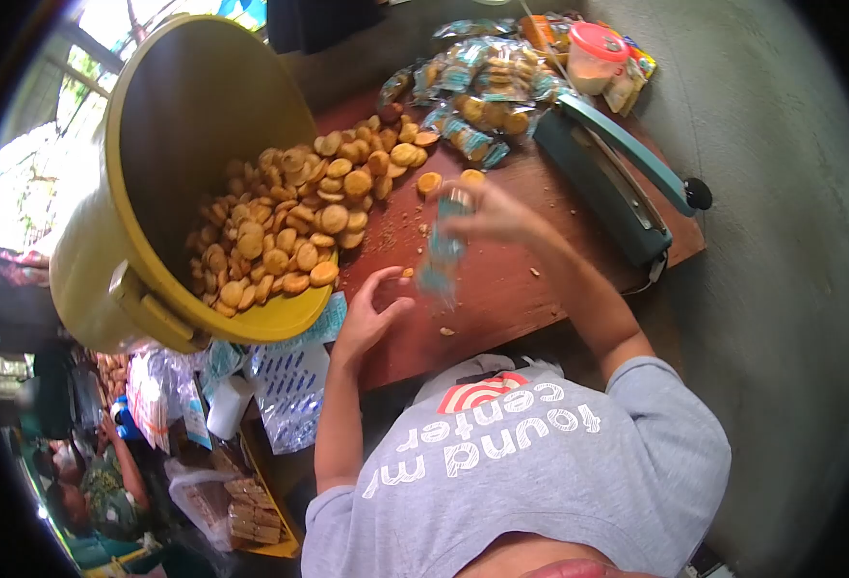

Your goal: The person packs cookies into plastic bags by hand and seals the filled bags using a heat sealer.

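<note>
My right hand is closed on a clear plastic packet with teal print, held over the red tabletop. The packet is smeared by motion, so its contents are hard to make out. To its left, my left hand has thumb and fingers apart in a curve, with nothing gripped. A small orange-brown bit shows by its index fingertip. Round golden biscuits spill from a yellow bucket lying on its side. Two loose biscuits lie just beyond my right hand.
Filled biscuit packets are heaped at the back. Beside them stands a tub with a red lid. A teal-armed bag sealer sits at the right, near a grey wall. Printed plastic bags hang lower left; another person is beyond.
</note>
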The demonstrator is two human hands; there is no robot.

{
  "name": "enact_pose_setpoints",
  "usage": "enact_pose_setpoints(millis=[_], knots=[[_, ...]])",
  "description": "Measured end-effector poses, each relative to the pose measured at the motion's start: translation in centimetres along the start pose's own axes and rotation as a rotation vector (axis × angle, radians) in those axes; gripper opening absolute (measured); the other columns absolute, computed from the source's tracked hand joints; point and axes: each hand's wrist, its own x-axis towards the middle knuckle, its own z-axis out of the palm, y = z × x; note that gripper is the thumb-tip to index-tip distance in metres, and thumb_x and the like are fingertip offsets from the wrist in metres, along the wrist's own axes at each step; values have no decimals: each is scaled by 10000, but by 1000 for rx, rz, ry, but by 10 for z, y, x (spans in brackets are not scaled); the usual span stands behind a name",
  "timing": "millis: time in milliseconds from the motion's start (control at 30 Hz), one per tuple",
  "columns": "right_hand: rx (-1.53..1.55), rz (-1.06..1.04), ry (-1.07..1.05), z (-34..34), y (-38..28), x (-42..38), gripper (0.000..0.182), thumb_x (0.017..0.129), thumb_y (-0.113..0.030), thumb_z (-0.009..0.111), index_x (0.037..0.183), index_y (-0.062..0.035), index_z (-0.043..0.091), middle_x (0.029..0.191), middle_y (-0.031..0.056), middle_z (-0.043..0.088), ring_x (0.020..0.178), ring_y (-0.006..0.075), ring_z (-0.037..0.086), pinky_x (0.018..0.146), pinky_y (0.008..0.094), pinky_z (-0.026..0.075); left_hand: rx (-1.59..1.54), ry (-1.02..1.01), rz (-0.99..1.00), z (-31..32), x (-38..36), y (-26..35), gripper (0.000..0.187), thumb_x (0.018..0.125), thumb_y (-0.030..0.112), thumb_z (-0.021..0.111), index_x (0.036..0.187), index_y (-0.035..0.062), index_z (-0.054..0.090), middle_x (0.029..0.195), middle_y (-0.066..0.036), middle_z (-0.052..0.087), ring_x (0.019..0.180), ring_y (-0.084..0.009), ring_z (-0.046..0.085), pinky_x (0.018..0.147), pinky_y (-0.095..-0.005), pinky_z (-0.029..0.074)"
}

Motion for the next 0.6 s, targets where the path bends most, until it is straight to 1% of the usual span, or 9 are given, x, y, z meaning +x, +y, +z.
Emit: enact_pose_setpoints(millis=[67, 167, 233, 267, 333, 367, 433, 533, 600], knots=[[366, -286, 252, -17, -8, 37, 544, 763, -123, 682, 1232, -37, 422, 927, 61, 600, 828, 139, 581, 682, 284, 504, 6, 113, 15, -18, -29, -5, 465, 755, 112, 687, 1156, 16, 474, 1042, -94, 576, 975, -140, 547, 828, -275, 459], [167, -382, 673, -46, -39, 61, 639, 777, -177, 666, 1301, -35, 328, 1286, 238, 342, 1018, 257, 549, 790, 318, 499, -68, 144, -66, -50, -70, -20, 377, 777, 94, 657, 1117, 17, 512, 1022, -92, 584, 945, -147, 562, 814, -267, 460], [30, -378, 717, -51, -33, 68, 609, 778, -192, 662, 1280, -30, 359, 1251, 224, 371, 997, 255, 560, 778, 322, 504, -14, 366, -166, -75, -93, -31, 328, 779, 104, 650, 1070, -3, 543, 997, -108, 591, 902, -156, 579, 795, -268, 463], [41, -381, 656, -45, -26, 69, 584, 780, -189, 658, 1266, -27, 377, 1234, 214, 384, 988, 250, 564, 768, 315, 504, -19, 380, -169, -87, -99, -37, 328, 779, 104, 650, 1070, -3, 543, 997, -108, 591, 902, -156, 579, 795, -268, 463], [82, -337, 504, -21, -16, 63, 528, 788, -178, 646, 1234, -17, 414, 1181, 183, 429, 959, 232, 573, 744, 302, 502, 420, 873, -198, -105, -113, -52, 396, 745, 198, 691, 1035, -35, 553, 943, -147, 607, 865, -214, 597, 765, -294, 468], [76, -298, 413, -8, -8, 61, 507, 792, -163, 640, 1225, -20, 419, 1163, 166, 450, 934, 204, 578, 729, 291, 500, 413, 894, -214, -115, -117, -68, 396, 745, 198, 691, 1035, -35, 553, 943, -147, 607, 865, -214, 597, 765, -294, 468], [43, -294, 290, 17, 5, 57, 464, 804, -141, 624, 1211, -29, 432, 1154, 145, 465, 921, 187, 579, 735, 289, 499, 855, 1126, -116, -135, -119, -95, 506, 684, 328, 730, 987, -44, 568, 916, -181, 604, 836, -293, 593, 730, -346, 466], [78, -150, 152, 44, 5, 47, 431, 814, -135, 611, 1201, -42, 444, 1142, 127, 476, 913, 179, 579, 734, 288, 497, 882, 1134, -199, -135, -108, -87, 540, 648, 410, 733, 924, -32, 591, 916, -195, 596, 805, -351, 576, 713, -389, 453], [75, -162, 124, 53, 12, 46, 418, 821, -136, 604, 1199, -50, 448, 1130, 118, 483, 911, 178, 579, 731, 287, 497, 816, 1134, -203, -145, -103, -89, 529, 651, 416, 728, 904, -30, 596, 917, -200, 591, 800, -350, 573, 710, -394, 449]])
